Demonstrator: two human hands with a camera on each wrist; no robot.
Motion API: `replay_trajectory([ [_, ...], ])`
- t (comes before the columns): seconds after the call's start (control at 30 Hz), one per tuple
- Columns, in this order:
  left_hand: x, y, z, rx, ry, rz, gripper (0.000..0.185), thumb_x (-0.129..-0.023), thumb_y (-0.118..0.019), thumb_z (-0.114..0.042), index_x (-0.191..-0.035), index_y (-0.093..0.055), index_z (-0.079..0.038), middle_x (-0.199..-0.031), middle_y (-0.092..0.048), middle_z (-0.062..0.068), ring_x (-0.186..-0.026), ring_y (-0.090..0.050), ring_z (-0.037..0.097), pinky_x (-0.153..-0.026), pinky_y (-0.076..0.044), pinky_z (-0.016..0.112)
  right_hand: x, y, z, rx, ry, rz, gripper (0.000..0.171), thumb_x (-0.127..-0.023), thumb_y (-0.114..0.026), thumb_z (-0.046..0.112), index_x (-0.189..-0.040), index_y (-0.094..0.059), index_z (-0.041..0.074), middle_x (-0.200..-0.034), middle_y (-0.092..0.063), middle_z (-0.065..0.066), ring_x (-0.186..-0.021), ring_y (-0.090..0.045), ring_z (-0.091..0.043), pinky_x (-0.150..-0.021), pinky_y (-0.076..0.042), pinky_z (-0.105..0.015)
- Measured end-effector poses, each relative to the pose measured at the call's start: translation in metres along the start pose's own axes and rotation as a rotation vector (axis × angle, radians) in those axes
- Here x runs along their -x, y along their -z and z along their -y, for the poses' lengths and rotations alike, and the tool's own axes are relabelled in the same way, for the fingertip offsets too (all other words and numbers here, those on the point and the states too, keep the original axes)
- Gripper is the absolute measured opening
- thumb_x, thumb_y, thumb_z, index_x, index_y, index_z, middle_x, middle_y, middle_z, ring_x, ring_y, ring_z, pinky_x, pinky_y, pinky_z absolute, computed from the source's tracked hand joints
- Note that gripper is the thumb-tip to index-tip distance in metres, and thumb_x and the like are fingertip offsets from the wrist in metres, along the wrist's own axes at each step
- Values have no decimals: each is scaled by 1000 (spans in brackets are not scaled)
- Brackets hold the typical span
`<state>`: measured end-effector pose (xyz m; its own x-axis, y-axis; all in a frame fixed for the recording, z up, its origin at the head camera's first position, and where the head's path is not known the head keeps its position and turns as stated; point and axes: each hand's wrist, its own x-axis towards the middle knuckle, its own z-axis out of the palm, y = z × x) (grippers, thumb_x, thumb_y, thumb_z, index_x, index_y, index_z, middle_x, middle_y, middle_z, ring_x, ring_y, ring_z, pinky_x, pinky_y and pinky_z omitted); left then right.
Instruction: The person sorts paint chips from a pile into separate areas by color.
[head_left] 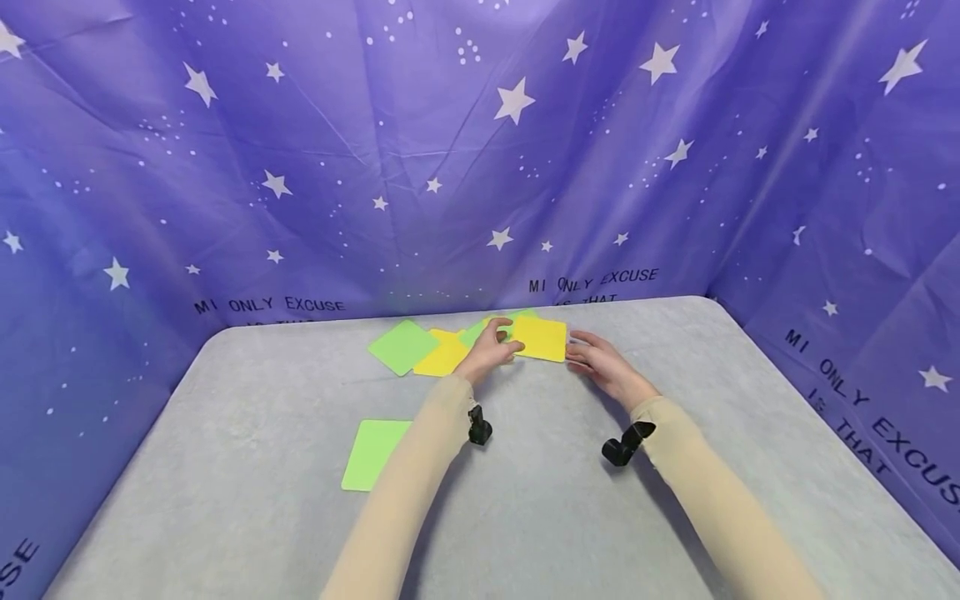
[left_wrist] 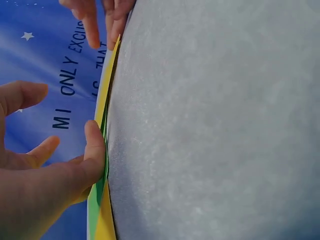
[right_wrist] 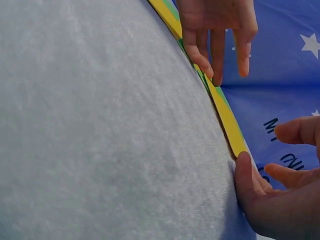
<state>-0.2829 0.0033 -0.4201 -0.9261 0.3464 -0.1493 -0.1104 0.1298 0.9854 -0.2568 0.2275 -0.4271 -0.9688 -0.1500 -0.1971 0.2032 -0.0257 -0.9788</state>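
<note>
A row of overlapping green and yellow square cards lies along the far side of the table. The rightmost, a yellow card [head_left: 542, 341], sits between my two hands and overlaps a green card [head_left: 474, 332]. At its left edge is my left hand [head_left: 486, 354], fingers spread and fingertips on the cards. My right hand [head_left: 609, 372] has its fingertips right at the opposite edge, fingers loosely extended. In the right wrist view, a fingertip [right_wrist: 243, 159] meets the end of the yellow card [right_wrist: 227, 122]. Neither hand grips anything.
Left of my left hand lie another yellow card [head_left: 442, 355] and a green card [head_left: 402, 347] overlapping it. Nearer, a separate green card [head_left: 373, 454] is partly covered by my left sleeve [head_left: 423, 467]. A purple star-printed curtain [head_left: 450, 150] stands behind the grey table [head_left: 247, 467].
</note>
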Motion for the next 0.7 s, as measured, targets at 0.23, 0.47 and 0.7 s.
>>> replay_trajectory([
  [0.23, 4, 3, 3, 83, 2, -1, 57, -93, -59, -5, -144, -33, -2, -142, -38, 24, -118, -53, 31, -97, -45, 40, 0, -3, -1, 56, 6, -31, 67, -93, -56, 7, -150, -21, -5, -140, -39, -28, -98, -55, -10, -89, -47, -24],
  [0.47, 5, 5, 12, 112, -28, -33, 62, -90, -58, 3, -146, -32, 0, -128, -50, 23, -95, -60, 24, -85, -51, 33, 7, -12, 7, 68, -33, -104, 65, -91, -53, -3, -149, -24, -5, -119, -48, -17, -76, -53, -4, -69, -46, -18],
  [0.7, 8, 4, 17, 125, -38, -15, 65, -89, -58, 7, -148, -30, 0, -118, -52, 18, -89, -58, 19, -84, -52, 32, 10, -11, 2, 58, -12, -93, 65, -88, -53, -10, -148, -27, -6, -97, -41, -5, -69, -46, -5, -60, -42, -15],
])
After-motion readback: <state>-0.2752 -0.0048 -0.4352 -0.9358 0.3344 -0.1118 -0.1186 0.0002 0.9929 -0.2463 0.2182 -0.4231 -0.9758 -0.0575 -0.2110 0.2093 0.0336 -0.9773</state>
